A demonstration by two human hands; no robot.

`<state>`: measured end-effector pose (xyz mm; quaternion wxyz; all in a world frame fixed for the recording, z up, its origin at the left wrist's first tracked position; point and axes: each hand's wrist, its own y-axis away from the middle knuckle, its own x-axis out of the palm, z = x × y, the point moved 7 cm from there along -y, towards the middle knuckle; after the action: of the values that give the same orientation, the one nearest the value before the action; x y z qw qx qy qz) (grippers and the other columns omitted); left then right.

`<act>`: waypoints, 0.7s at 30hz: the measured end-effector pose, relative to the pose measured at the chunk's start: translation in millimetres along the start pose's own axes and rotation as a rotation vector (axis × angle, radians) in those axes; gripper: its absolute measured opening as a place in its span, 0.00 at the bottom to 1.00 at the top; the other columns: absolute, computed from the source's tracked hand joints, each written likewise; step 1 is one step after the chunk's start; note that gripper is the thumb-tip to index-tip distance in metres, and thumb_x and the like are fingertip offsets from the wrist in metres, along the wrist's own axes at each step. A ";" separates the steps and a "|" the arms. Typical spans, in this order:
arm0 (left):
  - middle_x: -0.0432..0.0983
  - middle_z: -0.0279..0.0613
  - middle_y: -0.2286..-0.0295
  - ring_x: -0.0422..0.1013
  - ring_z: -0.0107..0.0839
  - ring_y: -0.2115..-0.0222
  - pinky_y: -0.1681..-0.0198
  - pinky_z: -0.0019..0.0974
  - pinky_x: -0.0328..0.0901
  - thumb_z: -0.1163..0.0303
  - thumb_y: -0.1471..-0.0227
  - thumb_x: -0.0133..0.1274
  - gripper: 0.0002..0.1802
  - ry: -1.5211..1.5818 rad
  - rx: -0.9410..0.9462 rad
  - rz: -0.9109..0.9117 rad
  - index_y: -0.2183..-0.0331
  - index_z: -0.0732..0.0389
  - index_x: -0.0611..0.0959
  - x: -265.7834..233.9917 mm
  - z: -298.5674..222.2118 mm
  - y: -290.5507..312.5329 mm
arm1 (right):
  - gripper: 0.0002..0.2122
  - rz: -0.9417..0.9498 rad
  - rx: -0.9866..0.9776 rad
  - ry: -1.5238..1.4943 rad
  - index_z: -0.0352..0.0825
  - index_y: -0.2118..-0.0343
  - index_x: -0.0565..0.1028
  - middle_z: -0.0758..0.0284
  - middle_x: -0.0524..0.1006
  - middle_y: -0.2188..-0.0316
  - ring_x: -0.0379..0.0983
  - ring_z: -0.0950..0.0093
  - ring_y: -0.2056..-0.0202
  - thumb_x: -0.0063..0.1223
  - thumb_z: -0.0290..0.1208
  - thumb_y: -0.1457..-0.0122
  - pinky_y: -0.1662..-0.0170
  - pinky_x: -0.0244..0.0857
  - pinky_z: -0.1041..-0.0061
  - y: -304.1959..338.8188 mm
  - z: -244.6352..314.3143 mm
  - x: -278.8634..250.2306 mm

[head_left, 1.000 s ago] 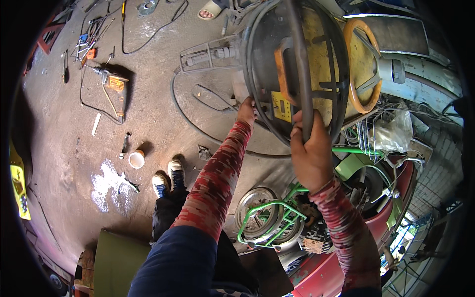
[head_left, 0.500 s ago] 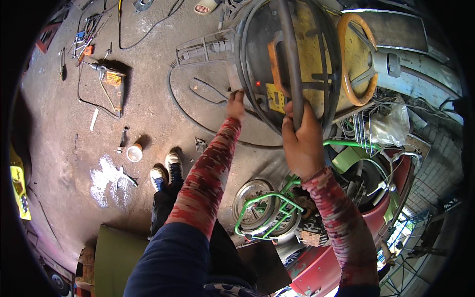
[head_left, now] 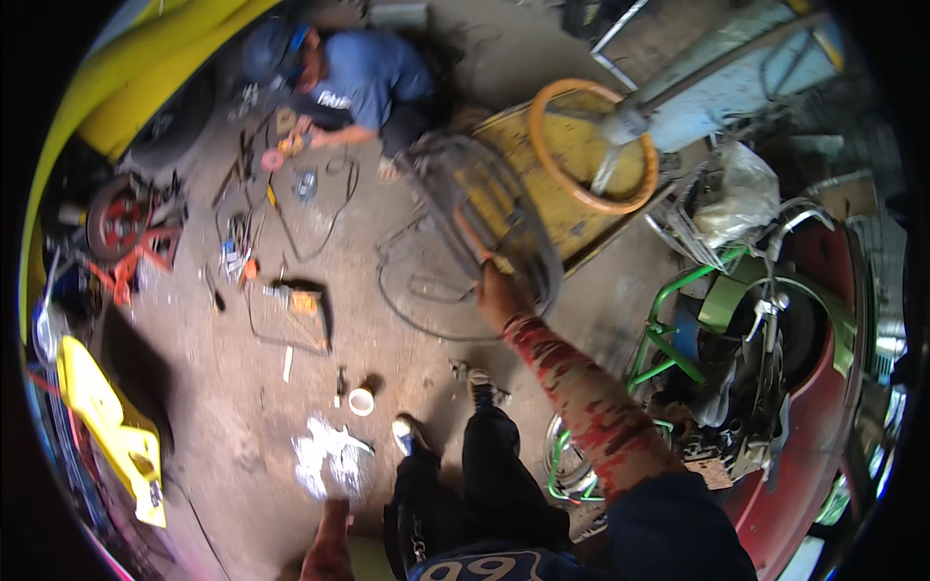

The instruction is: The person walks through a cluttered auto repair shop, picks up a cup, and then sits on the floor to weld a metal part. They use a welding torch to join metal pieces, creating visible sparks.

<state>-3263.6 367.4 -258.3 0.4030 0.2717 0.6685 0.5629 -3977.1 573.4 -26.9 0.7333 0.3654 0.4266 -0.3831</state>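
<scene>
My right hand [head_left: 504, 295] is closed around the orange handle of a dark welding machine [head_left: 494, 198], blurred by motion. Loops of black cable [head_left: 549, 228] are wrapped about the machine, and a thinner cable [head_left: 407, 324] trails from it in a curve over the floor. At the lower edge my left hand [head_left: 335, 509] is low beside my leg, near a white powdery patch [head_left: 325, 455]. Its fingers are smeared and too small to read.
A yellow board [head_left: 523, 136] bears an orange steering wheel [head_left: 539, 116]. A co-worker [head_left: 373, 82] crouches far left. On the floor are a drill [head_left: 303, 302], hand tools [head_left: 235, 247] and a white cup [head_left: 361, 401]. Right lie a green frame [head_left: 668, 339] and a red panel [head_left: 814, 445].
The welding machine, in my right hand, has come away from beside the steering wheel, toward the left. My left hand has left the cables and dropped to the lower edge. The view has shifted left.
</scene>
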 end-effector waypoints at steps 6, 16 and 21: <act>0.76 0.49 0.83 0.69 0.41 0.89 0.84 0.45 0.64 0.54 0.41 0.50 0.17 0.004 0.129 -0.073 0.68 0.58 0.80 68.6 -60.8 63.4 | 0.13 0.028 0.049 -0.127 0.34 0.56 0.68 0.49 0.80 0.71 0.79 0.48 0.66 0.52 0.35 0.39 0.63 0.72 0.50 -4.7 -15.7 24.7; 0.77 0.49 0.82 0.70 0.41 0.87 0.83 0.46 0.65 0.54 0.41 0.50 0.17 -0.128 0.527 0.051 0.69 0.58 0.81 283.4 -305.3 207.8 | 0.28 -0.244 -0.423 -0.747 0.34 0.42 0.66 0.51 0.70 0.47 0.68 0.54 0.45 0.63 0.36 0.43 0.42 0.62 0.59 55.4 -43.7 -141.8; 0.78 0.49 0.82 0.71 0.42 0.86 0.82 0.46 0.65 0.54 0.41 0.51 0.17 -0.167 0.649 0.068 0.69 0.58 0.82 344.8 -387.4 274.0 | 0.13 -0.783 -0.123 -0.950 0.32 0.54 0.70 0.58 0.74 0.58 0.73 0.65 0.55 0.55 0.33 0.37 0.51 0.66 0.68 -0.6 -167.7 -373.3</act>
<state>-3797.5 502.3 -56.4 0.3298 0.4531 0.7681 0.3098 -4163.5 811.2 249.1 0.6677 -0.0719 0.1772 -0.7194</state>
